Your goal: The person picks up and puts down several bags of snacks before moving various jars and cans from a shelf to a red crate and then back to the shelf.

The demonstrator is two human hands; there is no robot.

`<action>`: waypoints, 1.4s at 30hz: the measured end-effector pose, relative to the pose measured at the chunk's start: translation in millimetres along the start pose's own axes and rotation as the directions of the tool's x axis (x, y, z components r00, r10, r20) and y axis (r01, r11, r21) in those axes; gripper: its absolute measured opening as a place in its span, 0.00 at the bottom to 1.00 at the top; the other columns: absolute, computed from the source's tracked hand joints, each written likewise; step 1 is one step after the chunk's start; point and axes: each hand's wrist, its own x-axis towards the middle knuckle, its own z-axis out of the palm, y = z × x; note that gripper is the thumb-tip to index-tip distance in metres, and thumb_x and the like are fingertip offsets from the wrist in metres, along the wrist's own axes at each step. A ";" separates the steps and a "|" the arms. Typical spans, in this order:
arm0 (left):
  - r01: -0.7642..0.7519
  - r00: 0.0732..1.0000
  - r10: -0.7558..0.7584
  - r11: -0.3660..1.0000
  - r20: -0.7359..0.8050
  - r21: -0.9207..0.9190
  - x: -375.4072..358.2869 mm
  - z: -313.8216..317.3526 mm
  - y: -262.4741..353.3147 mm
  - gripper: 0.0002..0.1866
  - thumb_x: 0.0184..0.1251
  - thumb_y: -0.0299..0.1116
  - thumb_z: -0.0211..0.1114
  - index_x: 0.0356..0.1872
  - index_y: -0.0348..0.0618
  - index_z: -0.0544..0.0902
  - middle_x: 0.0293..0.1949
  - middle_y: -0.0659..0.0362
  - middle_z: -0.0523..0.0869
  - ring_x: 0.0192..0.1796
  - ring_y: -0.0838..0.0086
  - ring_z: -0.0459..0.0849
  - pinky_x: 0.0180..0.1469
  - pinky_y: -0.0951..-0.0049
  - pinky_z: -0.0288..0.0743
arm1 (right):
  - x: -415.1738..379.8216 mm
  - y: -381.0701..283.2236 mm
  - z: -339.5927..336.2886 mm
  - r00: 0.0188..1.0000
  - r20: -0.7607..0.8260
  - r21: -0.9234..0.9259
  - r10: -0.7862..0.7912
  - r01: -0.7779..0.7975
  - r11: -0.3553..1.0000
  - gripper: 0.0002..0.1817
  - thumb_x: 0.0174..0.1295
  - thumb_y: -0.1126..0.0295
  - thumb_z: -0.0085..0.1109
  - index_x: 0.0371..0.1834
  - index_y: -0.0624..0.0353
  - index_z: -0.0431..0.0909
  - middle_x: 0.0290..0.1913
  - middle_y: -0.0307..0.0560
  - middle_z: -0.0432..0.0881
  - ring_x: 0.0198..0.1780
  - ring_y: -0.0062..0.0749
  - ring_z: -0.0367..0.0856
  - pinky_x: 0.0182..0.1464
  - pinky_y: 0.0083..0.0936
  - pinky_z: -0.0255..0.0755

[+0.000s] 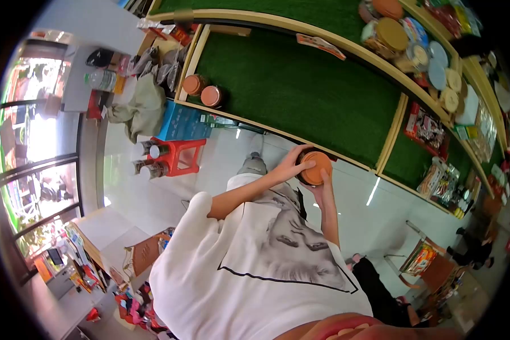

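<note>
A jar with an orange lid (316, 168) is held between my two hands, just in front of the edge of a green-lined shelf (289, 85). My left hand (290, 164) wraps its left side, with the thumb on the lid. From the near right side my right hand (321, 190) grips it, its thumb also resting on the lid. The jar's dark body is mostly hidden under the lid and fingers. Two similar orange-lidded jars, one left (192, 85) and one right (211, 96), stand at the left end of the shelf.
Several jars stand on and around a red stool (178, 157) at the left, beside a blue box (181, 120). More jars (392, 35) and packets fill the shelves at the right. A chair (425, 258) and another person in dark trousers (379, 292) are at the lower right.
</note>
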 end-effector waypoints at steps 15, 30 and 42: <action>0.122 0.703 -0.506 0.778 -0.499 -0.616 68.8 -215.3 -114.6 0.46 0.65 0.63 0.64 0.63 0.23 0.70 0.57 0.43 0.81 0.59 0.63 0.80 0.61 0.69 0.73 | 292.6 59.1 167.9 0.993 0.105 -0.739 -0.050 0.112 0.664 0.51 0.53 0.66 0.76 0.78 0.55 0.53 0.69 0.52 0.69 0.68 0.39 0.70 0.69 0.29 0.66; 0.152 0.544 -0.424 0.899 -0.724 -0.411 80.2 -259.2 -130.9 0.30 0.67 0.33 0.64 0.68 0.35 0.66 0.53 0.44 0.85 0.56 0.55 0.86 0.53 0.64 0.78 | 377.7 95.8 226.2 0.974 0.128 -0.711 0.188 -0.042 0.702 0.48 0.58 0.63 0.74 0.79 0.59 0.55 0.70 0.58 0.69 0.69 0.37 0.71 0.67 0.31 0.69; 0.207 0.691 0.039 0.946 -0.722 0.249 67.2 -241.0 -118.5 0.46 0.64 0.27 0.60 0.75 0.23 0.40 0.76 0.30 0.43 0.77 0.40 0.54 0.72 0.59 0.61 | 380.5 98.8 214.9 0.980 0.192 -0.845 -0.057 0.195 0.499 0.43 0.53 0.59 0.78 0.71 0.62 0.69 0.69 0.61 0.72 0.69 0.43 0.73 0.67 0.37 0.71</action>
